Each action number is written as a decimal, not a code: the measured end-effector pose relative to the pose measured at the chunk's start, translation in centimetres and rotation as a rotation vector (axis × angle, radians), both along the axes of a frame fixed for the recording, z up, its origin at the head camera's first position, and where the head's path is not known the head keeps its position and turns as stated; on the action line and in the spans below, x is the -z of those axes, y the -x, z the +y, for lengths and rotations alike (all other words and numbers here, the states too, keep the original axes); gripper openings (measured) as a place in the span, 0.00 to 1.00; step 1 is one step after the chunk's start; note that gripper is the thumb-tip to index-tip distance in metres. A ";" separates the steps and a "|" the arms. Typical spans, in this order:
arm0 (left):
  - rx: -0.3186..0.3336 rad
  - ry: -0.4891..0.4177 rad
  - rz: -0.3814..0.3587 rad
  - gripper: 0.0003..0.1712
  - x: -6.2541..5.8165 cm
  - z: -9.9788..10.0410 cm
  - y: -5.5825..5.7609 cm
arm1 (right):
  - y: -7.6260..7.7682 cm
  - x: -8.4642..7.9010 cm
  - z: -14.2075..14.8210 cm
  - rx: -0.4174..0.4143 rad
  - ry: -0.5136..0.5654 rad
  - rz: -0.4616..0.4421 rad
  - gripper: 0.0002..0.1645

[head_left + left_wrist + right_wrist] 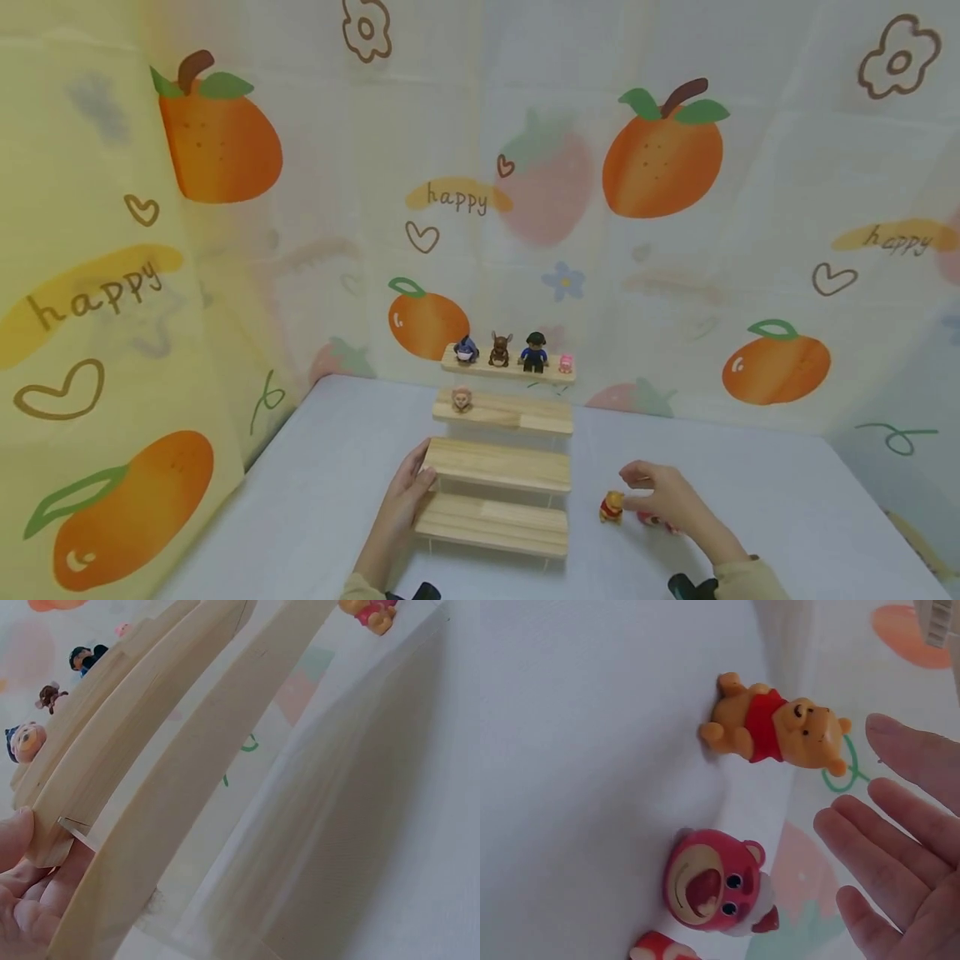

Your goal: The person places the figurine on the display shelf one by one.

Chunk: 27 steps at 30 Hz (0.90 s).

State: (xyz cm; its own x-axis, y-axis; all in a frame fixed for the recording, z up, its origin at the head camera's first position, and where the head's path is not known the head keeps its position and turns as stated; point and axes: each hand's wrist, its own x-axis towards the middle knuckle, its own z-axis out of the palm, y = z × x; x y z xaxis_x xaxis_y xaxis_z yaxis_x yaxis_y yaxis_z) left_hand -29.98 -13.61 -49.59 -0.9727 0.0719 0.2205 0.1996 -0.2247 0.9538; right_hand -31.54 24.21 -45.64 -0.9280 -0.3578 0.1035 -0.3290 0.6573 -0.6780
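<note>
My left hand [406, 486] grips the left end of a tiered wooden display shelf [498, 464], thumb above and fingers below one board, as the left wrist view shows. A yellow bear figurine in a red shirt [761, 727] sits upright on the white table. Close above it, my right hand [663, 492] hovers with fingers apart and nothing between them. Beside the bear is a pink bear figurine [712, 881], partly covered by my hand in the head view. At the bottom of the right wrist view, a red figurine [664, 947] is cut off.
Along the top board stand a blue donkey figurine [466, 349], a brown figurine [500, 350], a dark-capped figurine [535, 353] and a small pink figurine [566, 364]. One pinkish figurine [462, 400] occupies the second board. A fruit-printed cloth [660, 275] hangs behind the white table [315, 467].
</note>
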 end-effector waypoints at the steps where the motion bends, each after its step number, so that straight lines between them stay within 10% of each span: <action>1: 0.004 0.001 0.002 0.32 0.0 0.0 0.0 | 0.0 0.1 -0.1 -0.013 -0.008 -0.001 0.20; 8: 0.021 -0.005 0.036 0.32 -0.2 -0.2 -0.1 | 0.2 1.1 -0.5 -0.116 -0.075 0.069 0.18; 27: 0.023 0.022 0.023 0.32 -0.2 -0.2 0.2 | 0.0 2.2 -1.0 -0.080 -0.044 0.103 0.16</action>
